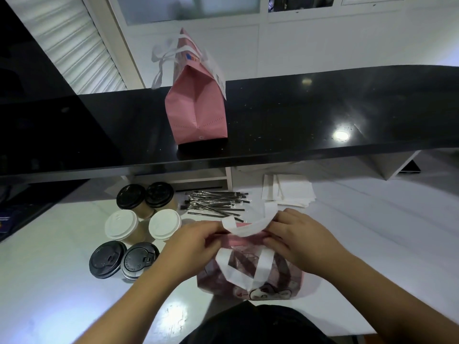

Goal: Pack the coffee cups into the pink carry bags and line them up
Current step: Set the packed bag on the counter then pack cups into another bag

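The left hand (196, 242) and right hand (295, 234) pinch the top edge of a pink carry bag (250, 276) between curled fingers, on the white table (49, 281) close to the person. Six lidded coffee cups (135, 229) cluster just left of it, wrapped straws (216, 203) and napkins (288, 189) behind. Another pink bag (196, 108) stands upright on the raised black counter (323, 115).

Both hands, left hand (196, 240) and right hand (295, 234), pinch the top of a pink carry bag (250, 276) on the white bench (49, 281), beside six lidded coffee cups (135, 229), while another packed bag (197, 105) stands on the black counter (323, 115).
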Demonstrator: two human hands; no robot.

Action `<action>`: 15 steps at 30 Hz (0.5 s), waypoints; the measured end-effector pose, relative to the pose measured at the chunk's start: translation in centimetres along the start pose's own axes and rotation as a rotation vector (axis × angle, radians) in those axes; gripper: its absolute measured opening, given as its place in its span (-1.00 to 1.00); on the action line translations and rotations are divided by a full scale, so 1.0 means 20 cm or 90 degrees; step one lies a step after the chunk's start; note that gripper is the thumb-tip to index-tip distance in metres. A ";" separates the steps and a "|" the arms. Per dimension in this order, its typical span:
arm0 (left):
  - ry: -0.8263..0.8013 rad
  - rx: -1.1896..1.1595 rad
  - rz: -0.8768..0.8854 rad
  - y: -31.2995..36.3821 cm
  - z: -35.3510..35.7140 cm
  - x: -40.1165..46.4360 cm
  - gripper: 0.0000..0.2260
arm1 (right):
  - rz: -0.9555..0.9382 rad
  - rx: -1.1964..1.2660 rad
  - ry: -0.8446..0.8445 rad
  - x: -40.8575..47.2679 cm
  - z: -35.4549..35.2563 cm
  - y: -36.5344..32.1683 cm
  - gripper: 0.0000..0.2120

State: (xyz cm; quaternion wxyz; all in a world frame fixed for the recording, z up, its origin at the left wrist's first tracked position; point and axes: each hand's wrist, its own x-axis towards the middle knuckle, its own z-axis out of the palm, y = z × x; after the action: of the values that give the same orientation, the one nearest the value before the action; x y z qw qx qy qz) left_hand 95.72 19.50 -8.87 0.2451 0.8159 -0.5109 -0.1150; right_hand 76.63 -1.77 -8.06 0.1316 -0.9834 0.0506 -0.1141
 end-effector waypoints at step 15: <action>-0.019 0.192 0.118 0.19 0.09 0.19 -0.70 | 0.025 0.025 -0.023 0.02 -0.06 -0.01 -0.74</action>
State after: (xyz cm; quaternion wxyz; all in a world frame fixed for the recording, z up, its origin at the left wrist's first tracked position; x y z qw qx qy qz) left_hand 93.79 14.21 -8.25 0.1222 0.7908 -0.5992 -0.0263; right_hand 76.83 -1.96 -6.85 0.1540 -0.9813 0.0652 -0.0949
